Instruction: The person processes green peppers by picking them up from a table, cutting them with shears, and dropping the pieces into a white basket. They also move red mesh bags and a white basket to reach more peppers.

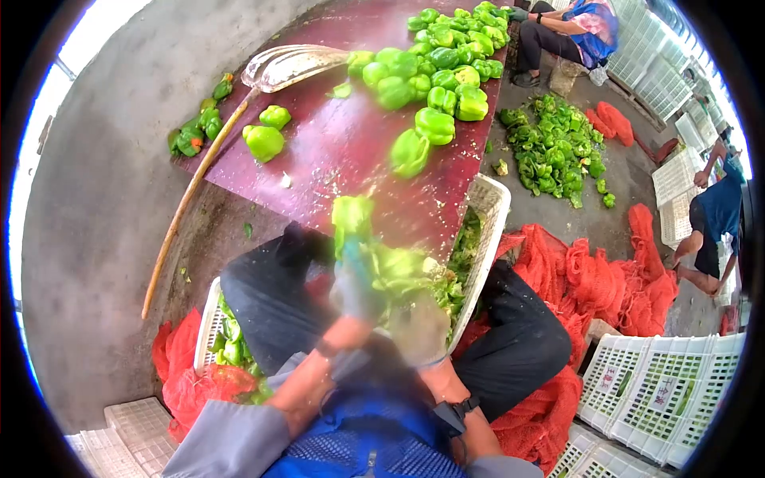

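My left hand (352,283), in a blue-grey glove and smeared by motion, grips a green bell pepper (352,213) above the near edge of the red board. Light green pepper pieces (398,269) show beside it, in front of my right hand (418,328). That hand is gloved too, and blur hides its fingers. Below and to the right stands a white basket (492,209) with pepper scraps inside. Whole green bell peppers (434,125) lie heaped on the far right of the red board (319,171); two more peppers (264,143) sit at its left.
A long-handled metal scoop (295,65) rests across the board's left side. Pepper scraps (555,151) are piled on the floor at right. Red mesh sacks (610,275) and white crates (661,390) lie at right. Two other people (570,32) sit farther off.
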{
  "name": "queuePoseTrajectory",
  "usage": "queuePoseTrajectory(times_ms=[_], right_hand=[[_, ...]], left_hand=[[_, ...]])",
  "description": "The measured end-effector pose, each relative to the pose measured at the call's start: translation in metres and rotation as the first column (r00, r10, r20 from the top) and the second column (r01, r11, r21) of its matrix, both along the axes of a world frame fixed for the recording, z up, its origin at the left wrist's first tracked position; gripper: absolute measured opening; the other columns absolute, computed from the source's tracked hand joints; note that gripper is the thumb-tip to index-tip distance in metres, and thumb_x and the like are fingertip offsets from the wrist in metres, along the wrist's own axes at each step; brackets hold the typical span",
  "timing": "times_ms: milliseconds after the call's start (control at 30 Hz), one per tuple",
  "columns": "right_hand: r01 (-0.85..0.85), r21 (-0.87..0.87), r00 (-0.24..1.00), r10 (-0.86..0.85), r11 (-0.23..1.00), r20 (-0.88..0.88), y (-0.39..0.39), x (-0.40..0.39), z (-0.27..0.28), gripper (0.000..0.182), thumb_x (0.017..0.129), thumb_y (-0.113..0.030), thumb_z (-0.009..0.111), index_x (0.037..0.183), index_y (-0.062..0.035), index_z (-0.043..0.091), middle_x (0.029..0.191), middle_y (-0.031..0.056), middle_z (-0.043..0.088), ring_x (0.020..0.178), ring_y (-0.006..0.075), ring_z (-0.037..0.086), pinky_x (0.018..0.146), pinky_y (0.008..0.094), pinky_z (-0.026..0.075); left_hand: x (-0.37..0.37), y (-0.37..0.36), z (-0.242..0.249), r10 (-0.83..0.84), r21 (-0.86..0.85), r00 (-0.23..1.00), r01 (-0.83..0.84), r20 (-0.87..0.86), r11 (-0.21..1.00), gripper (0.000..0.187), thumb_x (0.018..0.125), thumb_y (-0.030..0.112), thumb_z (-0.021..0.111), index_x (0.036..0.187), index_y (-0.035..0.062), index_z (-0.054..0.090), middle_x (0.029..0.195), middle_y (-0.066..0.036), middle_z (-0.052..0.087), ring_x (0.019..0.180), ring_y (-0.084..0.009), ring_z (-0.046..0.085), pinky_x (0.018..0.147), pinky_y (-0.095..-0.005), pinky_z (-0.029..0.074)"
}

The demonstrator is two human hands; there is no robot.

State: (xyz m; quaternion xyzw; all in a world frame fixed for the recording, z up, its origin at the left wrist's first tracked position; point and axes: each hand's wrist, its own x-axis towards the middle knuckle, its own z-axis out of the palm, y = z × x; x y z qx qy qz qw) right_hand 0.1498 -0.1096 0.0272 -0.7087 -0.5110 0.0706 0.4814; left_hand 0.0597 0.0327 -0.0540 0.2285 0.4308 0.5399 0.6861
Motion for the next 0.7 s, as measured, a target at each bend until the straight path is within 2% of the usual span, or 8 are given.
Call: queuePoseTrajectory(times_ms=[200,267,300,367,500,567,633,700], right_hand=[[0.122,-0.254,0.973,-0.064,0.96,0.223,0.001,0.01,-0.02,0.021,0.094,-0.006,0.078,0.111,-0.0003,0.067,0.093,0.0227,0.068,0.079,0.0462,0.071,0.071,0.052,0.058],[0.047,-0.266,0.978,0.01,0.963,0.208,0.0,0.023,-0.037,0.034,0.103,-0.033,0.075,0.118,-0.0029,0.073,0.107,0.0223,0.073,0.096,0.0436,0.073,0.081,0.054,0.059],[0.048,-0.265,0.977,0.01,0.963,0.212,-0.001,0.026,-0.041,0.034,0.103,-0.033,0.075,0.118,-0.0029,0.073,0.107,0.0223,0.073,0.096,0.0436,0.073,0.081,0.054,0.059],[0.013,-0.304,0.993,0.023,0.953,0.112,0.001,0.033,-0.048,0.035,0.102,-0.033,0.075,0.12,-0.0023,0.072,0.108,0.0233,0.071,0.102,0.0437,0.072,0.088,0.0547,0.059],[0.069,-0.258,0.986,-0.027,0.964,0.165,0.01,0.035,-0.061,0.036,0.101,-0.028,0.076,0.123,-0.0014,0.07,0.114,0.0257,0.071,0.105,0.0461,0.071,0.092,0.0561,0.058],[0.05,-0.046,0.998,-0.048,0.998,0.044,0.01,0.04,-0.066,0.026,0.091,-0.004,0.079,0.114,-0.0028,0.068,0.107,0.0258,0.072,0.096,0.0496,0.072,0.083,0.057,0.059],[0.1,-0.128,0.994,-0.094,0.987,0.055,0.006,0.043,-0.068,0.028,0.09,-0.003,0.08,0.115,-0.0033,0.068,0.108,0.026,0.072,0.098,0.0499,0.072,0.084,0.0574,0.058],[0.139,-0.216,0.99,-0.127,0.967,0.066,0.002,0.044,-0.072,0.029,0.089,-0.002,0.08,0.116,-0.0037,0.069,0.109,0.0263,0.072,0.1,0.0503,0.072,0.086,0.0578,0.058]], left_hand=[[0.003,-0.011,0.022,-0.079,-0.018,0.991,0.081,0.107,0.997,0.035,0.115,0.041,0.068,0.138,0.0148,0.071,0.108,-0.002,0.073,0.089,-0.0181,0.072,0.078,-0.0388,0.063],[-0.002,-0.011,0.008,-0.062,-0.133,0.989,0.08,0.135,0.988,0.038,0.117,0.041,0.065,0.146,0.0164,0.07,0.113,0.0,0.074,0.095,-0.0168,0.073,0.082,-0.0371,0.063],[0.002,-0.013,0.022,-0.062,-0.132,0.988,0.08,0.139,0.988,0.038,0.117,0.041,0.065,0.146,0.0164,0.07,0.113,0.0,0.074,0.095,-0.0168,0.073,0.082,-0.0371,0.063],[0.013,-0.015,0.07,-0.122,-0.087,0.969,0.143,0.213,0.986,0.04,0.118,0.042,0.062,0.149,0.0178,0.069,0.113,0.001,0.074,0.098,-0.0169,0.074,0.085,-0.0364,0.064],[0.006,-0.014,0.065,-0.179,-0.211,0.951,0.234,0.25,0.949,0.036,0.118,0.039,0.063,0.148,0.0213,0.069,0.111,0.0,0.074,0.094,-0.0165,0.073,0.08,-0.0352,0.063],[0.005,-0.017,0.065,-0.165,-0.198,0.956,0.215,0.244,0.956,0.033,0.117,0.037,0.064,0.147,0.0229,0.07,0.109,0.001,0.073,0.091,-0.0164,0.072,0.077,-0.0344,0.062],[0.0,-0.016,0.063,-0.179,-0.178,0.964,0.214,0.196,0.96,0.029,0.116,0.031,0.066,0.144,0.026,0.07,0.106,0.003,0.069,0.083,-0.0158,0.066,0.069,-0.0328,0.058],[-0.016,0.004,-0.021,-0.179,-0.125,0.971,0.199,0.157,0.972,0.03,0.116,0.03,0.066,0.145,0.0261,0.07,0.109,0.003,0.071,0.085,-0.0159,0.067,0.07,-0.0328,0.059]])
